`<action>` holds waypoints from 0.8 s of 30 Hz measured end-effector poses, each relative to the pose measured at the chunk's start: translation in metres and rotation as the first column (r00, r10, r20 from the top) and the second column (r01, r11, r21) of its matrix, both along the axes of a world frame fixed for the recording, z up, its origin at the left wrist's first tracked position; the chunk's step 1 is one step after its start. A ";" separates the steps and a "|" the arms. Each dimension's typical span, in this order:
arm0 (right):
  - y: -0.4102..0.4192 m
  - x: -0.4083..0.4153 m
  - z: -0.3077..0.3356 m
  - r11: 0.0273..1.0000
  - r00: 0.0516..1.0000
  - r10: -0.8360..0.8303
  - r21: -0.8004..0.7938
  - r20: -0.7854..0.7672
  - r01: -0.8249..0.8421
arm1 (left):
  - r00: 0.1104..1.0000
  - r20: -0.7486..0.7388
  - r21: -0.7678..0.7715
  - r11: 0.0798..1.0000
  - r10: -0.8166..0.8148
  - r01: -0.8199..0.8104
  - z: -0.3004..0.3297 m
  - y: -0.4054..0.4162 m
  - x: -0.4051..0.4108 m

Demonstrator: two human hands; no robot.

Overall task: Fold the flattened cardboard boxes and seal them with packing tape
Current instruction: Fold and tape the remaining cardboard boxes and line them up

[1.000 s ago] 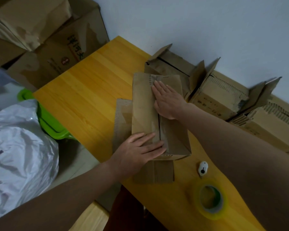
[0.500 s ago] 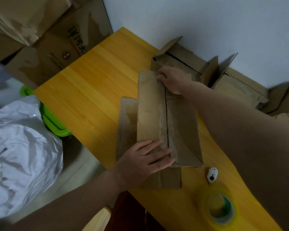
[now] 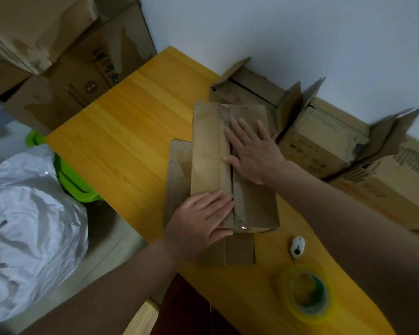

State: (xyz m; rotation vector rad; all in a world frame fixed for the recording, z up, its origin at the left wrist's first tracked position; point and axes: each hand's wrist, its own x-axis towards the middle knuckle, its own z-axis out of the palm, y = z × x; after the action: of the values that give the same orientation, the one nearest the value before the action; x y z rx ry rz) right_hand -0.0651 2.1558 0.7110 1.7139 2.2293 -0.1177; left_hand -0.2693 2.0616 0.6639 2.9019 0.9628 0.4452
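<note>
A brown cardboard box [image 3: 208, 151] lies on the wooden table [image 3: 131, 131] with its two long flaps closed along a centre seam. My left hand [image 3: 201, 218] presses flat on the near end of the left flap. My right hand [image 3: 252, 151] lies flat with spread fingers over the seam and the right flap, farther along. Under the box lies a flattened cardboard sheet [image 3: 177, 170], sticking out to the left and toward me. A yellowish roll of packing tape [image 3: 309, 294] rests on the table at the near right, with a small white cutter [image 3: 297, 247] beside it.
Several folded boxes with raised flaps [image 3: 324, 141] stand along the white wall at the right. Large cardboard cartons [image 3: 78, 76] are stacked past the table's far left corner. A green tub [image 3: 70, 177] and a white plastic bag [image 3: 29, 226] sit on the floor to the left.
My right hand came back from the box's far end, where it gripped the edge, and now lies flat on the seam mid-box. My left hand stayed on the near end.
</note>
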 end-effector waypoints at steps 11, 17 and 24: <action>-0.149 -0.001 0.002 1.000 0.988 0.017 -0.014 -0.155 -0.019 | 0.990 -0.073 -0.030 0.992 0.123 -0.126 0.012 -0.012 0.007; -0.183 0.014 -0.003 0.977 0.914 0.011 0.200 -0.406 0.077 | 0.960 -0.105 -0.043 0.964 0.258 -0.264 0.029 -0.034 0.017; -0.293 0.075 -0.041 0.877 0.769 -0.414 0.014 -0.487 0.480 | 0.995 0.084 -0.445 0.895 0.058 -0.015 0.002 -0.125 0.014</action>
State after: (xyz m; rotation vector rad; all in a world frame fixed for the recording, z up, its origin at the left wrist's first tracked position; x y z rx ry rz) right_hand 0.0094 1.8625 0.6704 2.5007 2.1047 -0.5634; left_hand -0.2555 1.9362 0.6661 2.4331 0.9580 0.3113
